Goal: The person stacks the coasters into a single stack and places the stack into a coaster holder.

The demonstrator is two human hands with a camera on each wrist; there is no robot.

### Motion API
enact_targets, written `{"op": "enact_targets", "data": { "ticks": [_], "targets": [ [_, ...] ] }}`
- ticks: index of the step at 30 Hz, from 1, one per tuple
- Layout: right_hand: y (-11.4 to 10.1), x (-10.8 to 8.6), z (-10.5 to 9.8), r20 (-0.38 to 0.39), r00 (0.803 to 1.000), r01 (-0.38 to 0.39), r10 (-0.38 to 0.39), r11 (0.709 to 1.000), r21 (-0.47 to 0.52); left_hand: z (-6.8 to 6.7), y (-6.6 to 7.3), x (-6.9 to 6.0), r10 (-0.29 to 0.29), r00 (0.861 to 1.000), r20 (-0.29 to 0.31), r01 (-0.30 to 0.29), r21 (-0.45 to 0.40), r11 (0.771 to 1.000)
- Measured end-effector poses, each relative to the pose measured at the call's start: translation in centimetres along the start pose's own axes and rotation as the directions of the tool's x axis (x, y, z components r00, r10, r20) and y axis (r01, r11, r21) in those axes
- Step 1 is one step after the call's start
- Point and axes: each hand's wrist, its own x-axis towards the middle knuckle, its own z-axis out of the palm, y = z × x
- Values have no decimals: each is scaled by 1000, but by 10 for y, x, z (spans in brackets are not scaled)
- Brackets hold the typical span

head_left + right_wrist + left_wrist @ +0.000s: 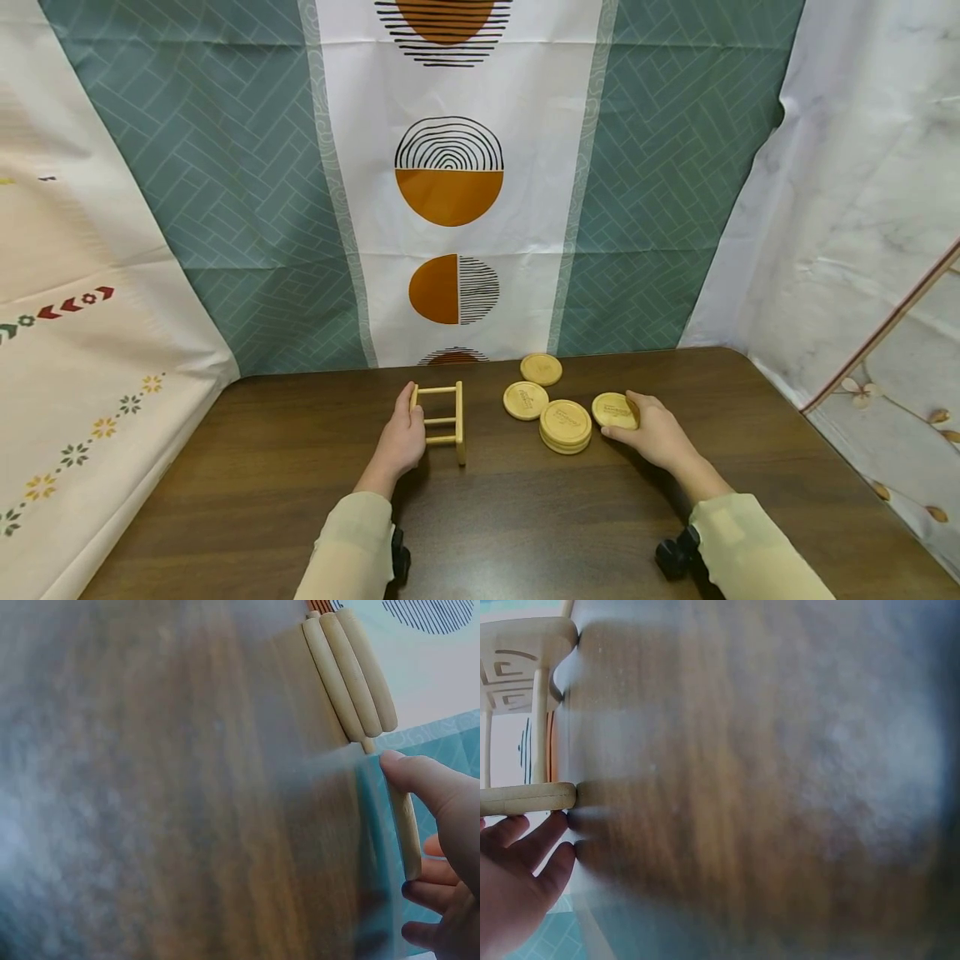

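A small wooden rack [460, 417] with rods stands left of centre. My left hand [402, 437] touches its left side; in the left wrist view the fingers [536, 847] lie nearly straight against the outside of the side panel [525, 798]. At the right, my right hand [658, 433] holds a round wooden coaster [613, 410] by its edge. The right wrist view shows the thumb [420, 776] on one end of this coaster [403, 825] and fingers at the other. Just left of it is a stack of coasters [565, 423], seen edge-on as a stack [349, 675].
Two single coasters lie behind and left of the stack, one coaster [526, 401] close to it and another coaster [541, 369] near the back edge of the brown table [525, 533]. Patterned cloths [450, 100] hang behind and at both sides.
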Motion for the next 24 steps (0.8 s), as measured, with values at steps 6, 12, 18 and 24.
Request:
{"op": "enact_targets", "data": {
  "ticks": [6,12,18,24],
  "targets": [
    [-4,0,-2,-6,1000,6,-6,1000,2,0,1,0,-2,1000,-3,2,9,1000],
    [-8,-1,-4,-15,1000,17,-17,1000,2,0,1,0,-9,1000,-11,9,7,1000],
    [-11,0,-6,-31,999,23,-23,1000,0,0,1,-1,0,1000,-20,0,3,1000],
    [-12,-1,-7,-34,999,17,-17,1000,4,1,1,0,-6,1000,-22,6,-6,1000]
  ]
}}
